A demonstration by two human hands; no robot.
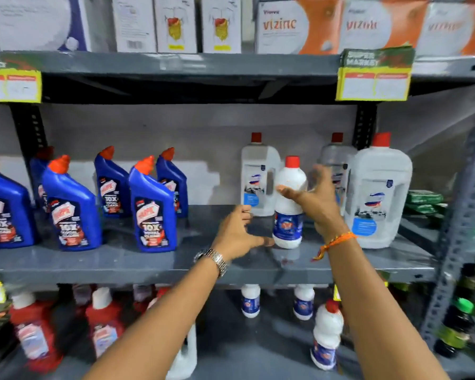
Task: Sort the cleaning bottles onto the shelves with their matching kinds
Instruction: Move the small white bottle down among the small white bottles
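A small white bottle (289, 212) with a red cap and blue label stands upright on the middle grey shelf (137, 259). My right hand (317, 198) reaches around its right side, fingers spread, thumb touching the bottle's shoulder. My left hand (237, 233) hovers open just left of its base, thumb tip near the bottom. Three large clear jugs (379, 193) with red caps stand behind and beside it. Several blue angled-neck bottles (152, 209) fill the left of the same shelf. On the lower shelf stand matching small white bottles (327, 335) and red bottles (33, 335).
The top shelf carries white and orange cartons (280, 26). Yellow price tags (373, 83) hang from the shelf edges. A perforated metal upright (461, 215) stands at the right, with green packets (422, 201) and dark bottles (455, 327) beyond it.
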